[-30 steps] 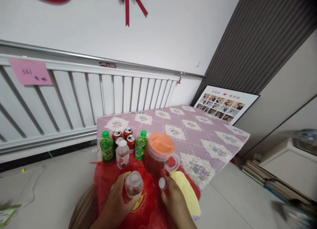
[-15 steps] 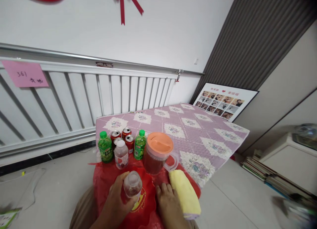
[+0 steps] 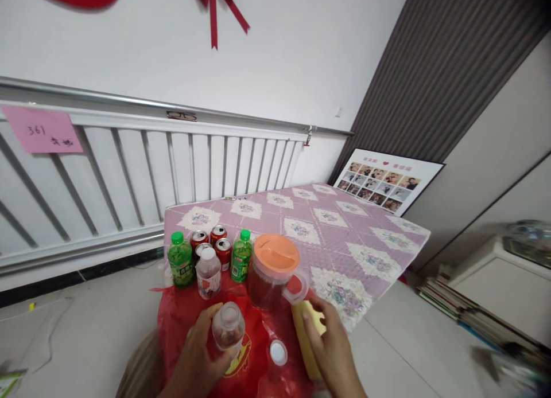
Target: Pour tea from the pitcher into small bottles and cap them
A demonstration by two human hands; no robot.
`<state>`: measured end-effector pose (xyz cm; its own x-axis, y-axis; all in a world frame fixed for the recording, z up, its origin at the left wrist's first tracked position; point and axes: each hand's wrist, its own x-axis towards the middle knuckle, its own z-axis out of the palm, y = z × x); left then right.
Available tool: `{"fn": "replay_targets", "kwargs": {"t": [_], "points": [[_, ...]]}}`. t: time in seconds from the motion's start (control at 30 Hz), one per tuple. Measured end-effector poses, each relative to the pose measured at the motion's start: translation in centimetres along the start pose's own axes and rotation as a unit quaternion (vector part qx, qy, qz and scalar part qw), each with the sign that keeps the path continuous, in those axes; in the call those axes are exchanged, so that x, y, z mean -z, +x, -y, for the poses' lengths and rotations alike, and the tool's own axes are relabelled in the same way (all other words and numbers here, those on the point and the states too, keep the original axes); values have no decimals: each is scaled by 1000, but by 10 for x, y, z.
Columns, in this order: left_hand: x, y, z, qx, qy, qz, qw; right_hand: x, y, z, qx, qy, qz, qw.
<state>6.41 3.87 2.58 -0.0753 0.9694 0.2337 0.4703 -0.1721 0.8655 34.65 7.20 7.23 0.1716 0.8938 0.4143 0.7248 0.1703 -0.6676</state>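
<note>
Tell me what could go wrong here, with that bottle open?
The uncapped bottle in the left hand could spill if tipped. The loose cap lies on the red cloth and might roll off. The right hand, on the yellow towel, is close to the jug and could knock it.

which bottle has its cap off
The clear bottle in the left hand: its mouth is open, and its white cap lies on the red cloth. The other three bottles are capped.

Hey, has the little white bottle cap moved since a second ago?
Yes. The cap has left the fingers of the right hand, which held it by the pitcher, and now lies on the red cloth, farther from the pitcher, toward the person.
</note>
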Motion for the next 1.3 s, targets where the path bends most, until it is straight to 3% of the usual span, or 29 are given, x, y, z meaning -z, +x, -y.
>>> {"fn": "replay_targets", "kwargs": {"t": [0.13,0.33,0.77,1.1,1.3], "points": [[-3,6,-3,8,-8,-28,1000,12,28,5,-105,118,-28,987],[-5,22,-3,-5,-10,-35,999,2,50,15,-125,271,45,953],[-7,24,4,-27,22,-47,998,-25,66,42,-187,344,29,920],[-6,26,-2,-3,36,-9,999,-41,64,29,-192,358,-37,913],[-10,26,3,-5,33,-16,999,-37,67,30,-182,372,-48,909]]}}
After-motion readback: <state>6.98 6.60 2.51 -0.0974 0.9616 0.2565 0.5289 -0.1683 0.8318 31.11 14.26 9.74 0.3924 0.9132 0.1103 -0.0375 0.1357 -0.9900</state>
